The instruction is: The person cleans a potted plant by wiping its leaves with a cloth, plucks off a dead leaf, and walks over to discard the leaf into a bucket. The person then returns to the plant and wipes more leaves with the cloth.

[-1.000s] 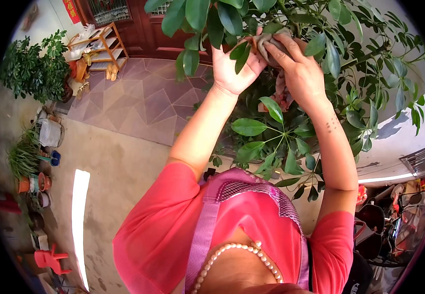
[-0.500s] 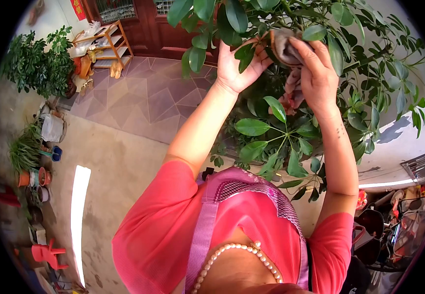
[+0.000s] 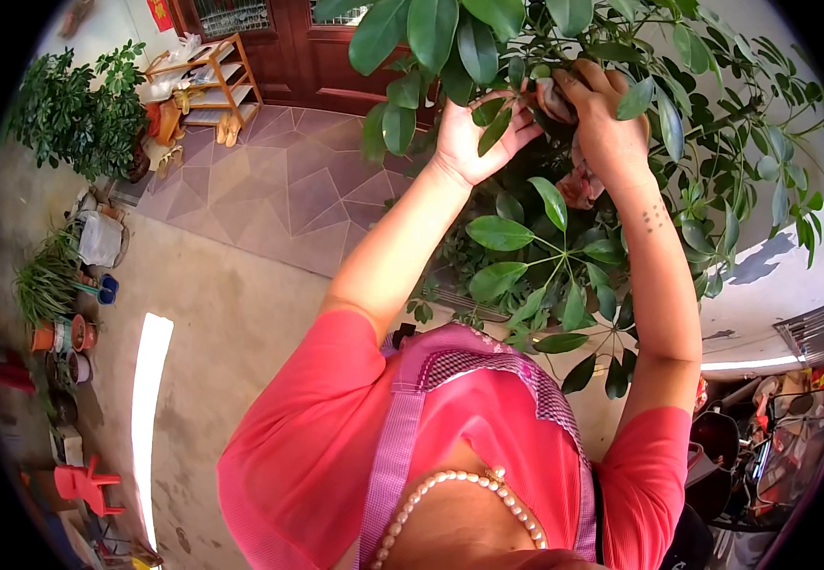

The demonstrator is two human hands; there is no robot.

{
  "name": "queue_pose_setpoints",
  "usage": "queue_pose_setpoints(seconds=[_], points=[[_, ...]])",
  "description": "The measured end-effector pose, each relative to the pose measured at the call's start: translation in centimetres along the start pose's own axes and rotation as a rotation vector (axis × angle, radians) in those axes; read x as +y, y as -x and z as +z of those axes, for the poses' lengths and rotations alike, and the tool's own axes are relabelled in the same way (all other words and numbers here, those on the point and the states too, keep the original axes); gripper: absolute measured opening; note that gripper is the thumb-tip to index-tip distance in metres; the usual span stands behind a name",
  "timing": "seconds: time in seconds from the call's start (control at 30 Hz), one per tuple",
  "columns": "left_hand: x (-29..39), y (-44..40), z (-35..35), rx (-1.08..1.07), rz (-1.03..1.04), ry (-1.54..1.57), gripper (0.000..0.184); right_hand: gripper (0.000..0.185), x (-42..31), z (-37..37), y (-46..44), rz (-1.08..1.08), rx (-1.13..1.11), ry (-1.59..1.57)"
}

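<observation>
Among the glossy green leaves of a tall plant (image 3: 497,234), both hands are raised at the top of the view. My right hand (image 3: 611,123) is closed around a crumpled greyish-pink cloth (image 3: 580,182), whose lower end hangs below the palm. To its left my left hand (image 3: 480,141) is palm up under a few leaves, its fingers apart and partly behind them. The tips of its fingers lie close to the upper part of the cloth.
A wooden shoe rack (image 3: 217,85) stands by a dark red door (image 3: 312,62). Another bushy plant (image 3: 79,114), flower pots (image 3: 83,332) and a red chair (image 3: 91,484) line the left. A cart with assorted items (image 3: 773,446) is at the lower right.
My right hand has shifted right with the cloth, which now shows less between the hands. My left hand has moved slightly right and down, and the leaves around it have shifted.
</observation>
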State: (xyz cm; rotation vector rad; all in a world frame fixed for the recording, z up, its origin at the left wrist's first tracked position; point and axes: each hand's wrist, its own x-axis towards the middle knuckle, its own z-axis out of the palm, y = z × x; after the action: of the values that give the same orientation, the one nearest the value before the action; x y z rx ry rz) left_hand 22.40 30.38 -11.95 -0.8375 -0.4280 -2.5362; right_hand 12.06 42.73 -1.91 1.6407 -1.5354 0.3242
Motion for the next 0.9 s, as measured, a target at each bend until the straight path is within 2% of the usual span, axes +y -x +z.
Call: queue_pose_setpoints(seconds=[0.03,0.13,0.17,0.2,0.27,0.33,0.4,0.43,0.57,0.6,0.63,0.7,0.8,0.83,0.9], points=[[-0.5,0.2,1.6,0.216,0.039,-0.179,0.063,0.045,0.2,0.0,0.0,0.007,-0.015,0.003],[0.4,0.3,0.6,0.210,0.012,-0.231,0.065,0.047,1.0,0.1,-0.2,0.079,0.121,-0.326],[0.9,0.5,0.3,0.165,-0.011,-0.305,0.064,0.051,1.2,-0.8,-0.4,0.163,0.115,-0.423],[1.1,0.4,0.5,0.216,0.035,-0.359,0.063,0.051,1.3,-1.3,-0.3,0.298,0.159,-0.556],[1.2,0.3,1.1,0.322,0.122,-0.464,0.062,0.048,2.4,-2.1,-0.4,0.436,0.184,-0.851],[1.6,-0.5,1.1,0.278,0.197,-0.686,0.062,0.042,1.9,-3.0,-0.7,0.619,0.258,-1.342],[2.2,-1.5,1.7,0.222,0.273,-0.908,0.063,0.044,2.2,-3.6,-0.7,0.687,0.171,-1.471],[2.5,-1.4,3.4,0.188,0.201,-0.906,0.066,0.045,2.1,-3.7,-0.7,0.680,0.178,-1.487],[3.4,-2.9,2.1,-0.152,0.160,-0.640,0.063,0.049,1.1,-4.9,-0.7,0.669,0.220,-1.540],[3.5,-2.8,1.9,-0.097,0.164,-0.611,0.063,0.050,0.7,-5.3,-0.7,0.676,0.233,-1.548],[3.5,-2.6,1.6,-0.041,0.167,-0.580,0.064,0.047,0.2,-5.6,-0.9,0.615,0.338,-1.452],[3.0,-2.2,2.7,0.115,0.173,-0.468,0.066,0.045,-0.3,-6.9,-0.6,0.539,0.293,-1.290],[3.1,-1.7,1.2,0.039,0.128,-0.335,0.070,0.033,-0.8,-6.3,0.0,0.289,0.235,-0.916],[2.8,-2.0,1.1,0.022,0.139,-0.424,0.059,0.034,-1.1,-5.8,0.1,0.214,0.181,-0.747],[2.7,-1.7,1.0,0.152,0.137,-0.599,0.060,0.037,-2.0,-4.1,0.5,0.138,0.060,-0.538]])
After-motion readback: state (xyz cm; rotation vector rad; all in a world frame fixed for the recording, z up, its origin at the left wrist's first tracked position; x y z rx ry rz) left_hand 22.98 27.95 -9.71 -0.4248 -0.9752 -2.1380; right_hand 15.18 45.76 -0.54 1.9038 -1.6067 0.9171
